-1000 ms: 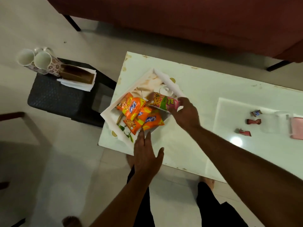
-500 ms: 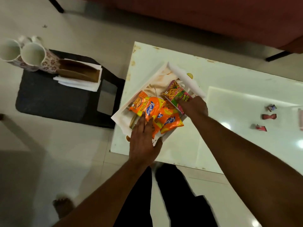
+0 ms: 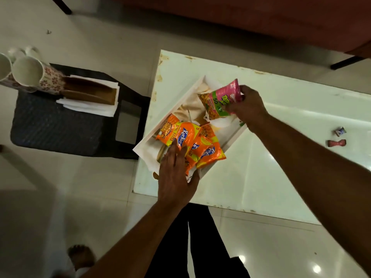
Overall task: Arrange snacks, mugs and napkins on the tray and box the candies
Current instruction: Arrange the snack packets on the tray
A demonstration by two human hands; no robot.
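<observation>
The right grip holds a snack packet over the tray on the worktop, other packets lying below-left under the left grip, candies well right.

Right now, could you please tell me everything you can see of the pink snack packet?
The pink snack packet is a glossy, crinkled pouch, pink at one end, with a green band and a picture of yellow-orange snack at the other. It looks sealed and puffed. The right hand pinches its pink end, holding it tilted over the far part of the white tray, apart from the orange packets. Whether its lower end touches the tray is unclear.
</observation>
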